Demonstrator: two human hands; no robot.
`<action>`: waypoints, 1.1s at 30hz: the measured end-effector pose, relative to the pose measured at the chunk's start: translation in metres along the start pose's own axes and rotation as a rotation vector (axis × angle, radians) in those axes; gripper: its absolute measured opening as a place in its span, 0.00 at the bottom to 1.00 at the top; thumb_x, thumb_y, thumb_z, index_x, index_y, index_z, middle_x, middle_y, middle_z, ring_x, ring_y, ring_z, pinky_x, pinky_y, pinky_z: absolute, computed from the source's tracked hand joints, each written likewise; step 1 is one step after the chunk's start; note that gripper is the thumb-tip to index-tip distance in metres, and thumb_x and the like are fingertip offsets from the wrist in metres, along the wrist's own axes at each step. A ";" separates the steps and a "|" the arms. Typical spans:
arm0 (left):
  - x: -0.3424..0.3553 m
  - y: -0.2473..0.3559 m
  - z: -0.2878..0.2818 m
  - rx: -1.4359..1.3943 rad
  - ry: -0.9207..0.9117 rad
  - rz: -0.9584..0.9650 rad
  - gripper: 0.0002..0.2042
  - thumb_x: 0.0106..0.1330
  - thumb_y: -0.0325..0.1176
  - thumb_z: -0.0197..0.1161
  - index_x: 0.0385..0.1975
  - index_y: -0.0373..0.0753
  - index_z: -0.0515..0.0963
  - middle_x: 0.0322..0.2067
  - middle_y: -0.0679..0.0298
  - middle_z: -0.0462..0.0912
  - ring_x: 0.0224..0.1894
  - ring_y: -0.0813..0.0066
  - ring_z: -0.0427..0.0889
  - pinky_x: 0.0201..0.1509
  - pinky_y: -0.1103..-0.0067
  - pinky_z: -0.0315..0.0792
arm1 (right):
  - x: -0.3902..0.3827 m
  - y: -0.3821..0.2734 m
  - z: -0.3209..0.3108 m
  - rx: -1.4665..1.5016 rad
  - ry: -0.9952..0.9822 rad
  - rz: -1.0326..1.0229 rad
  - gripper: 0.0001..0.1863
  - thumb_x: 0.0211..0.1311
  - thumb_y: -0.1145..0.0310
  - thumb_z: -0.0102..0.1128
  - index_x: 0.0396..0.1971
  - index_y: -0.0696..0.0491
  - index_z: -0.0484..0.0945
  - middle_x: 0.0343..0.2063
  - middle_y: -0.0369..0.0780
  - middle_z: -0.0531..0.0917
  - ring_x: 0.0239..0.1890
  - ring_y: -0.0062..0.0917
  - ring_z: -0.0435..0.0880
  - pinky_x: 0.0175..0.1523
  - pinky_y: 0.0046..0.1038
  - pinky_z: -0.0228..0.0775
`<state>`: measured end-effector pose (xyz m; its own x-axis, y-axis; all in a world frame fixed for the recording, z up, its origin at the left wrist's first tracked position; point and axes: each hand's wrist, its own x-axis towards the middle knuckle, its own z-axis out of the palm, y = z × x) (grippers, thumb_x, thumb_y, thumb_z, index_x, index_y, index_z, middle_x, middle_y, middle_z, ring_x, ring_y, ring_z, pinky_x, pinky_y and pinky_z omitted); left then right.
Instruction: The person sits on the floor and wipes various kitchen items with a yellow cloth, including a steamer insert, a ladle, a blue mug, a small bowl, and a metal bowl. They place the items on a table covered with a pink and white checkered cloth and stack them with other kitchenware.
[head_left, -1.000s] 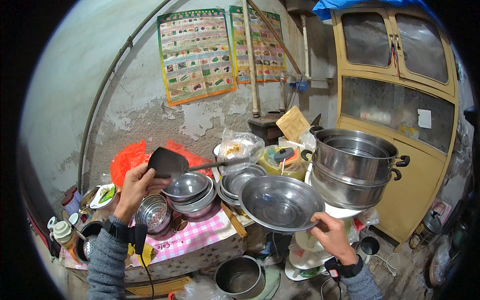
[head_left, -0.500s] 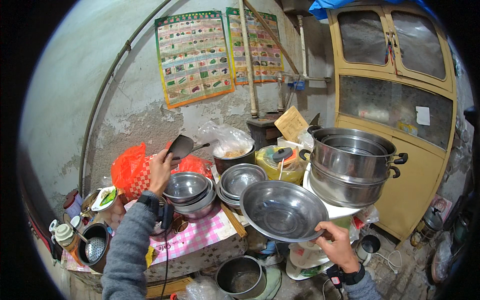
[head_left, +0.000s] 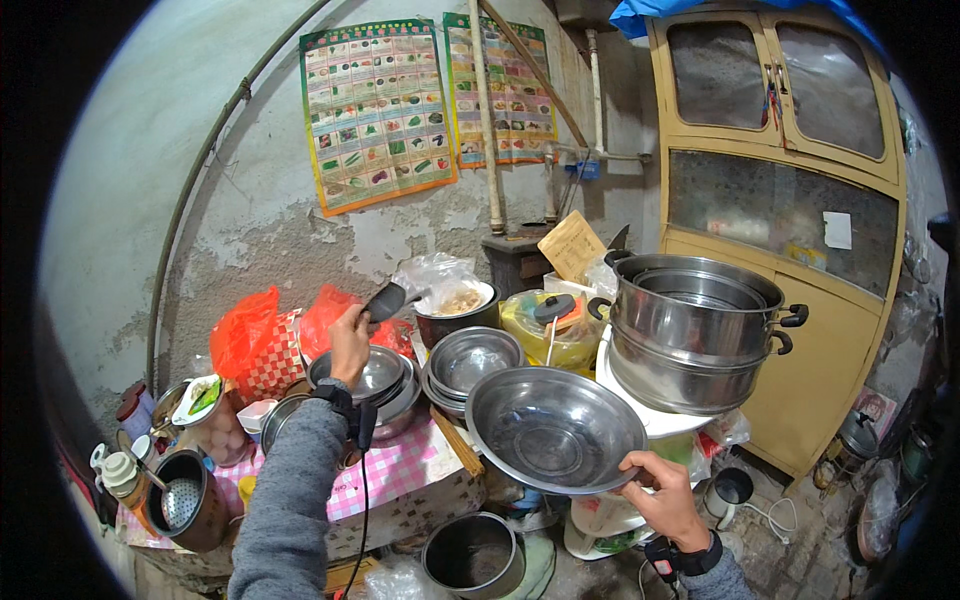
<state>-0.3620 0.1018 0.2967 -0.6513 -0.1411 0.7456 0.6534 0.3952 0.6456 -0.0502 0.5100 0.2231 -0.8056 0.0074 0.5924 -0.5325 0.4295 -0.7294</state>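
In my left hand point(head_left: 350, 345) is a black spatula point(head_left: 386, 301), its broad dark head near my fingers. It is raised above a cluster of stacked steel bowls point(head_left: 372, 378). My right hand point(head_left: 664, 496) pinches the near right rim of a wide steel basin point(head_left: 555, 430). The basin is tilted toward me, and its inside shows nothing but reflections. Just behind it sits another stack of steel bowls point(head_left: 470, 360). Beyond the spatula stands a dark pot point(head_left: 458, 322) with clear plastic film and pale food in it.
A large steel steamer point(head_left: 690, 350) stands on a white stand at right. Red plastic bags point(head_left: 245, 330) and a black pot with a skimmer point(head_left: 190, 500) sit at left. Chopsticks point(head_left: 455, 445) lie on the pink checked cloth. Below stands an open pot point(head_left: 472, 555); a yellow cabinet point(head_left: 800, 350) rises behind.
My left hand has moved rightward and slightly lower with the spatula, which has turned in the grip. The basin has shifted a little left and down with my right hand.
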 end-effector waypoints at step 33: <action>-0.076 0.175 -0.093 -0.357 -0.211 0.135 0.11 0.72 0.30 0.49 0.48 0.30 0.73 0.43 0.57 0.81 0.47 0.68 0.81 0.54 0.74 0.75 | -0.046 -0.043 -0.022 -0.094 0.013 -0.009 0.13 0.52 0.80 0.63 0.39 0.61 0.76 0.31 0.40 0.82 0.31 0.20 0.83 0.37 0.22 0.75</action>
<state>-0.1618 0.0974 0.3685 -0.5915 0.0931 0.8009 0.8062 0.0533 0.5892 0.0160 0.5109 0.2348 -0.7972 0.0152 0.6035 -0.5121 0.5125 -0.6893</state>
